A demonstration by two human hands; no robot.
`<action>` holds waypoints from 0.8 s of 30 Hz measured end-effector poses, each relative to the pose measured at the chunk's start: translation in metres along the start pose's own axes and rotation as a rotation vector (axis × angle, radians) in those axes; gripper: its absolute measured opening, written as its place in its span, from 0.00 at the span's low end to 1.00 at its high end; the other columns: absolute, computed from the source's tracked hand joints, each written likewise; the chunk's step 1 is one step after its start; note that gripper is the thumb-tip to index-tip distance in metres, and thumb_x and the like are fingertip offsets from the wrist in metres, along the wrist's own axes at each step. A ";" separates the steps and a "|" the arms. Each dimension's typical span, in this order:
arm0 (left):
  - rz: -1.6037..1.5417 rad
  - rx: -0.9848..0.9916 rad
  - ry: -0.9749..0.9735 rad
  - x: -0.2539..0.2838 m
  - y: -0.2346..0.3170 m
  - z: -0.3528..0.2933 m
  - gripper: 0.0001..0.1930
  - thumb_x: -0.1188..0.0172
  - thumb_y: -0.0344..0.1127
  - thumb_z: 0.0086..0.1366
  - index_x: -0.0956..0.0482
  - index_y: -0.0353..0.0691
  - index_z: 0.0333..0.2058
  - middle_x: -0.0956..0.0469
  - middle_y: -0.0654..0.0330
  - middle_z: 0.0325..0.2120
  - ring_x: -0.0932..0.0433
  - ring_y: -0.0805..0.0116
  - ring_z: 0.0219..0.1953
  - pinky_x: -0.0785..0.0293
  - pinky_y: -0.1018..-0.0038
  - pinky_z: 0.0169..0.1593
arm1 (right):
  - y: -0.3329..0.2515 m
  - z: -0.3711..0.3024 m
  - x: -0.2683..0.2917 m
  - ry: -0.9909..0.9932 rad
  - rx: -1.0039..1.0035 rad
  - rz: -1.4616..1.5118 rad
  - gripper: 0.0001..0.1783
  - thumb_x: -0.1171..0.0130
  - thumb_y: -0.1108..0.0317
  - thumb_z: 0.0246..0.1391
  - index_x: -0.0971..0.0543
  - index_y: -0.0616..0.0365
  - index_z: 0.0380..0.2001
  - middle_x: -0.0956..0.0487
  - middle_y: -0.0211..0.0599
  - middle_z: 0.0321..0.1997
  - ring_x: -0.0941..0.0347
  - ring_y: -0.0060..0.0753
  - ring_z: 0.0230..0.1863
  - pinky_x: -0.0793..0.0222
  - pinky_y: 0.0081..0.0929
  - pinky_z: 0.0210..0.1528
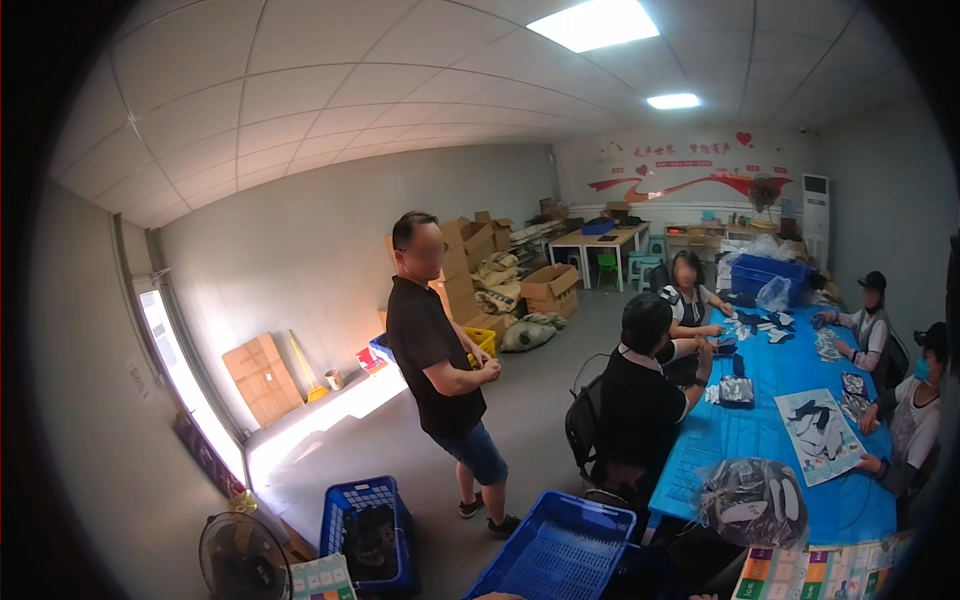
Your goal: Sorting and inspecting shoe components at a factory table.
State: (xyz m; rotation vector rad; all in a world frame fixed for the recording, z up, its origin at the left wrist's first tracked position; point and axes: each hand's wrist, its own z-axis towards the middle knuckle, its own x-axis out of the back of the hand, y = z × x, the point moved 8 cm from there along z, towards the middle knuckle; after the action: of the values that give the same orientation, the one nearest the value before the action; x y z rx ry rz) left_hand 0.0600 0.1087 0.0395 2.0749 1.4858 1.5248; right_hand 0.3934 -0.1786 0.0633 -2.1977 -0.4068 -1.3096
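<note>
At the very bottom edge shows a thin skin-coloured sliver, seemingly my left hand (498,597), by the near rim of an empty blue plastic crate (560,545). A second sliver, seemingly my right hand (704,597), lies farther right below the table's near end. The fingers of both are cut off, so their grip is hidden. Close by on the blue-covered table (690,455) rests a clear plastic bag (752,503) filled with dark and white pieces, perhaps socks. Colourful printed sheets (810,572) lie in front of it.
Several people sit round the table, handling dark and white pieces. A person in black (435,340) stands at the left. Beside them are a blue basket (368,530) of dark items and a fan (245,560). Cardboard boxes (550,288) are stacked behind; a blue bin (768,277) stands at the table's far end.
</note>
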 end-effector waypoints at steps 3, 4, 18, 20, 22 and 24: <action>0.006 0.010 -0.008 -0.001 0.003 -0.002 0.33 0.36 0.57 0.60 0.25 0.36 0.54 0.19 0.45 0.44 0.19 0.52 0.48 0.24 0.63 0.51 | -0.003 -0.004 0.001 -0.007 -0.013 -0.034 0.34 0.42 0.40 0.54 0.25 0.55 0.54 0.29 0.49 0.60 0.42 0.59 0.67 0.44 0.63 0.63; 0.012 0.016 -0.007 0.000 0.004 -0.002 0.33 0.36 0.58 0.60 0.25 0.37 0.54 0.19 0.45 0.45 0.20 0.52 0.48 0.24 0.63 0.52 | -0.003 -0.004 0.000 -0.006 -0.014 -0.033 0.34 0.42 0.40 0.54 0.25 0.55 0.54 0.29 0.49 0.60 0.42 0.59 0.67 0.44 0.63 0.63; 0.095 -0.023 -0.007 -0.004 0.001 0.010 0.33 0.36 0.58 0.60 0.25 0.38 0.55 0.19 0.46 0.46 0.20 0.52 0.50 0.25 0.64 0.53 | -0.008 -0.008 0.005 0.020 -0.027 -0.005 0.32 0.41 0.42 0.54 0.24 0.56 0.51 0.28 0.50 0.59 0.41 0.59 0.66 0.42 0.62 0.62; 0.109 -0.022 -0.005 -0.003 0.004 0.009 0.33 0.36 0.58 0.59 0.25 0.38 0.55 0.19 0.46 0.46 0.20 0.52 0.50 0.25 0.63 0.53 | -0.008 -0.006 0.003 0.023 -0.024 0.003 0.31 0.41 0.42 0.54 0.24 0.57 0.51 0.28 0.50 0.59 0.41 0.59 0.66 0.42 0.62 0.62; 0.093 0.007 -0.026 -0.004 0.008 0.007 0.33 0.36 0.58 0.60 0.25 0.38 0.55 0.19 0.46 0.45 0.20 0.52 0.49 0.25 0.64 0.53 | -0.008 -0.005 0.002 0.023 -0.019 0.008 0.31 0.41 0.43 0.54 0.24 0.57 0.50 0.28 0.50 0.59 0.41 0.59 0.66 0.42 0.62 0.62; 0.098 0.003 -0.020 -0.005 0.011 0.005 0.33 0.36 0.58 0.60 0.25 0.38 0.54 0.19 0.46 0.45 0.20 0.52 0.49 0.25 0.64 0.53 | -0.010 -0.005 0.002 0.029 -0.015 0.016 0.31 0.41 0.43 0.53 0.24 0.57 0.50 0.28 0.50 0.59 0.41 0.59 0.66 0.42 0.62 0.62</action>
State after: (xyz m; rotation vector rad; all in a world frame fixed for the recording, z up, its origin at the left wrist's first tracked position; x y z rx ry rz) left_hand 0.0708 0.1019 0.0409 2.1886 1.3998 1.5308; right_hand 0.3860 -0.1740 0.0699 -2.1877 -0.3690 -1.3384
